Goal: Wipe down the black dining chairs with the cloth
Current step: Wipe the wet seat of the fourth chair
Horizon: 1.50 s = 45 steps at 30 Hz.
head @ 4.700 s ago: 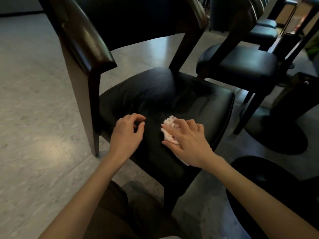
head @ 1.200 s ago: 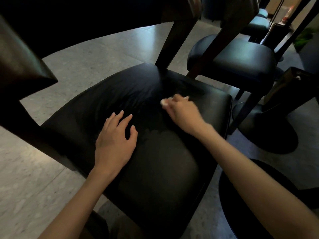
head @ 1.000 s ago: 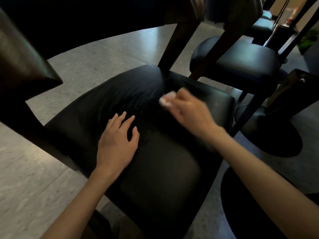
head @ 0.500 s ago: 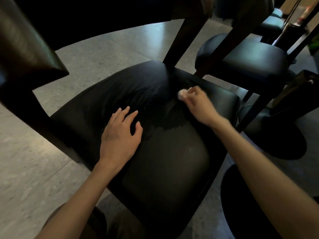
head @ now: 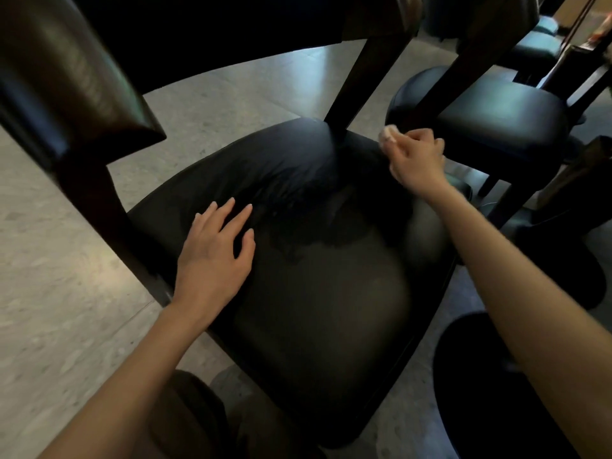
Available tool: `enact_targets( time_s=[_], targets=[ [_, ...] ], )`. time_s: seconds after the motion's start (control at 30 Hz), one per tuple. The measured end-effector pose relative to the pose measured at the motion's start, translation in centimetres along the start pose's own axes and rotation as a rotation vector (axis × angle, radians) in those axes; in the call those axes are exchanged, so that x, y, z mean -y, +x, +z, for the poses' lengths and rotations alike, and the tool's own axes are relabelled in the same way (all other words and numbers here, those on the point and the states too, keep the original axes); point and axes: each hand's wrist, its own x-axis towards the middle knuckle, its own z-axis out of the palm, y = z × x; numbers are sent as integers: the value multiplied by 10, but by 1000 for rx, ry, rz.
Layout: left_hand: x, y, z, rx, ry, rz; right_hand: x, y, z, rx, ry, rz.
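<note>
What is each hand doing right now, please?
Left hand: open, fingers straight, resting flat on the chair seat.
Right hand: closed around the cloth, at the seat's far corner.

We can read no text, label, brand, number or sign on the black chair [head: 314, 293] or on anything around it. The small reddish object [head: 598, 36] far beyond the chair is too blurred to tell.
</note>
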Motion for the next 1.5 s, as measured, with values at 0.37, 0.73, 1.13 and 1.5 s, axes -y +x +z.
enact_targets(
  time_s=[0.37, 0.73, 1.13, 1.5],
  targets=[
    [-1, -2, 6, -94, -57, -91, 25, -49, 49, 254, -39, -319],
    [6, -3, 7, -57, 18, -67, 58, -62, 13, 11, 8, -578],
    [3, 0, 8, -53, 5, -104, 30, 21, 72, 293, -137, -208],
    [6, -2, 8, -70, -15, -110, 91, -95, 23, 373, 172, -826]
  ],
)
